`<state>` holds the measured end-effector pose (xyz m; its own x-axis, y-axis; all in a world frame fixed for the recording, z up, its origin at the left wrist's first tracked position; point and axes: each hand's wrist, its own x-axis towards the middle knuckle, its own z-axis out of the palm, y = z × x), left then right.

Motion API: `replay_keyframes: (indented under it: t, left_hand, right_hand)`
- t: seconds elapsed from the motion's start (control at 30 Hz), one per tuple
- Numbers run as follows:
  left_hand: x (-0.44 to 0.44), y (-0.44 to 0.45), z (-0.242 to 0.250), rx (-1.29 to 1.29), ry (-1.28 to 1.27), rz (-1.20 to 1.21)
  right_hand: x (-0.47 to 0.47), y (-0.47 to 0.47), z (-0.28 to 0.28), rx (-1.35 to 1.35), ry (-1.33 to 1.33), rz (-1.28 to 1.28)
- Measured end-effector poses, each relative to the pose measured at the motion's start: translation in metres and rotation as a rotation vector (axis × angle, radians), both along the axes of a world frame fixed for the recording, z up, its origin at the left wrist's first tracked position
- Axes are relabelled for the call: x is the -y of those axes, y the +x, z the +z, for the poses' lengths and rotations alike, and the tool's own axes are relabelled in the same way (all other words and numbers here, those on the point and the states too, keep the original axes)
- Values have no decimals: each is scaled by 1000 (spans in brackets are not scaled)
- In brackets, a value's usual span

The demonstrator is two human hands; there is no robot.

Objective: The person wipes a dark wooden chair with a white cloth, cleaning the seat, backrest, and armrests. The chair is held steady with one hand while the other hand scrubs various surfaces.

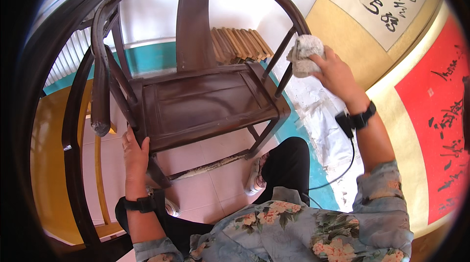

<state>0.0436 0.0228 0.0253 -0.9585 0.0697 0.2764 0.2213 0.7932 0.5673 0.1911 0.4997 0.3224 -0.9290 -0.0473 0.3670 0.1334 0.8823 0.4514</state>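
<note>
Before me stands a dark wooden horseshoe-back armchair (209, 104) with a panelled seat, a flat back splat (194, 23) and a curved top rail. My right hand (336, 73) grips a folded greyish-white cloth (307, 56). The cloth is against the armrest end of the rail, on the chair's right side, and hides that end. My left hand (135, 151) holds the seat's front left corner, its thumb on top of the edge. Above that hand, the left armrest end (100, 126) looks pale and worn. The front stretcher (209, 166) has worn, light patches.
Another dark wooden chair frame (71, 140) stands close on the left, by a yellow wooden piece of furniture (51, 163). Slatted wood (240, 45) lies behind the chair. Calligraphy scrolls (385, 5) hang at the right. A cable (347, 166) runs from my right wristband.
</note>
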Motion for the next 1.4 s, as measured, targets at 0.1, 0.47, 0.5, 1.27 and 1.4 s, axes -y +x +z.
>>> replay_keyframes:
  t: [0.1,0.47,0.5,1.27,1.4]
  left_hand:
    - [-2,3,4,45,2,8]
    - [0,5,6,18,19,-23]
    - [0,5,5,20,23,-23]
    - [1,-2,2,-12,-6,-45]
    - [-3,0,5,29,6,-28]
  right_hand:
    - [-15,-37,20,166,-35,-28]
    - [-42,-160,58,246,-112,-244]
    - [-47,-168,60,227,-125,-236]
    - [6,-49,-36,186,688,17]
    - [7,-26,-58,361,479,128]
